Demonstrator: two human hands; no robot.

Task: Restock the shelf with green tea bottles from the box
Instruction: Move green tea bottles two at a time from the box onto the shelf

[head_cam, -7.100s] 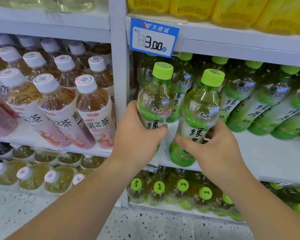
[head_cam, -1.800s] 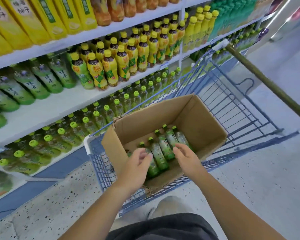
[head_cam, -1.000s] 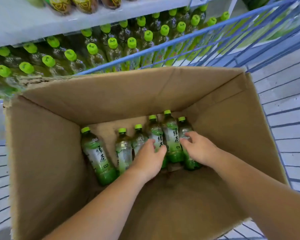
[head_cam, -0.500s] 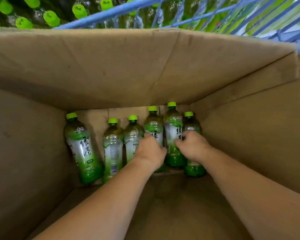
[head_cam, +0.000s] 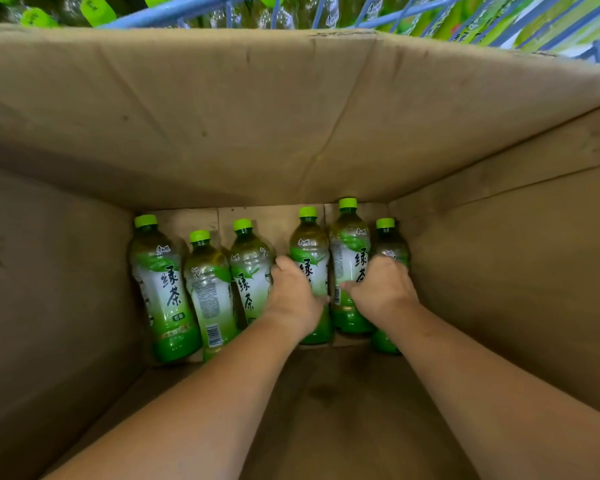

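Cardboard box (head_cam: 291,116): deep, with matte, creased walls and a wide mouth. Forearms have room either side. Six green tea bottles (head_cam: 163,282) lie side by side at the bottom, caps toward the far wall. The row fills the width, end bottles close against the side walls. Left hand (head_cam: 291,292) has fingers curled round fourth bottle (head_cam: 309,247). Right hand (head_cam: 381,289) curls over fifth bottle (head_cam: 349,244), thumb across its label. Bottles are clear plastic with glossy green-white labels and lime caps. Blue wire cart (head_cam: 160,19) shows past the far rim.
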